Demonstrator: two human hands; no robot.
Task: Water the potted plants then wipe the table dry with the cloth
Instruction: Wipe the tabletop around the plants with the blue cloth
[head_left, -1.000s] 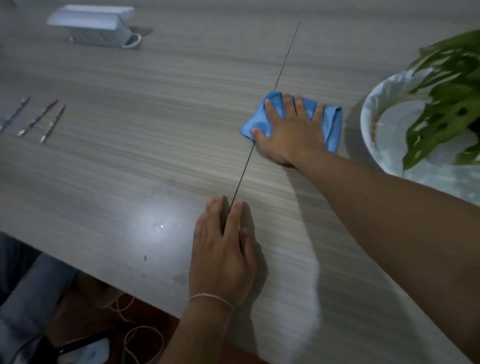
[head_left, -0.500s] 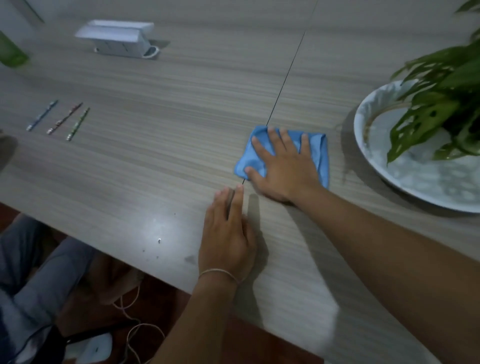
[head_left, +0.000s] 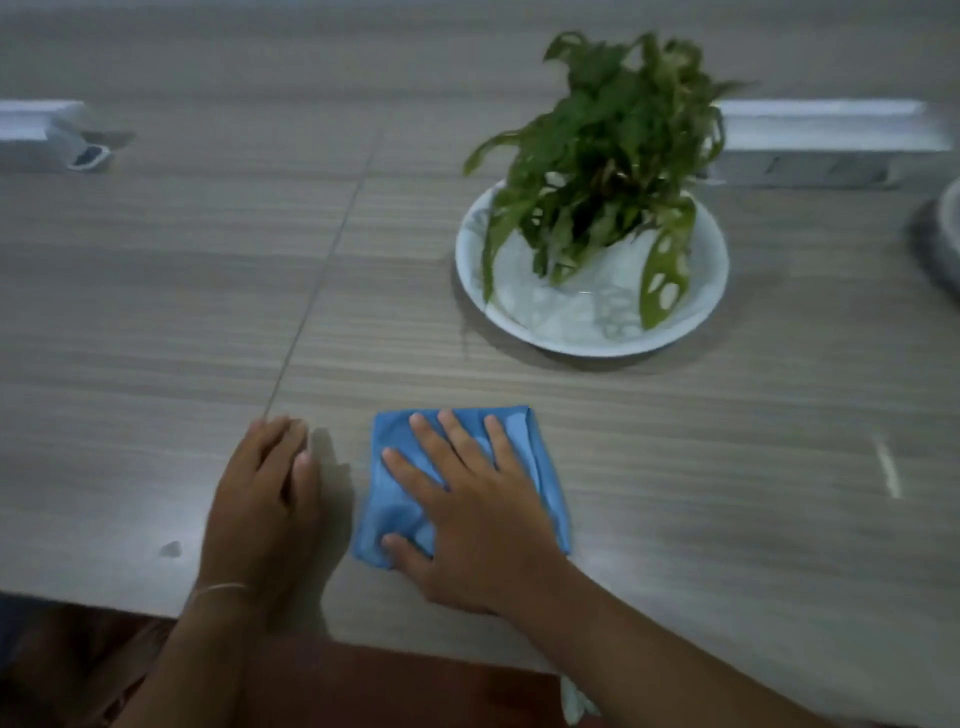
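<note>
Since half a second back the blue cloth (head_left: 462, 483) has been dragged in close to the near table edge (head_left: 130, 605), off the seam (head_left: 317, 280) and just right of it, with the right hand (head_left: 467, 514) pressing flat on it, fingers spread. Left hand (head_left: 260, 504) lies flat and relaxed on the wood just beside the cloth, holding nothing. Potted plant (head_left: 608, 156) in its white dish (head_left: 696, 312) sits well beyond the cloth, with open tabletop to the right and far left, and 2 white boxes (head_left: 826, 140) along the far side.
</note>
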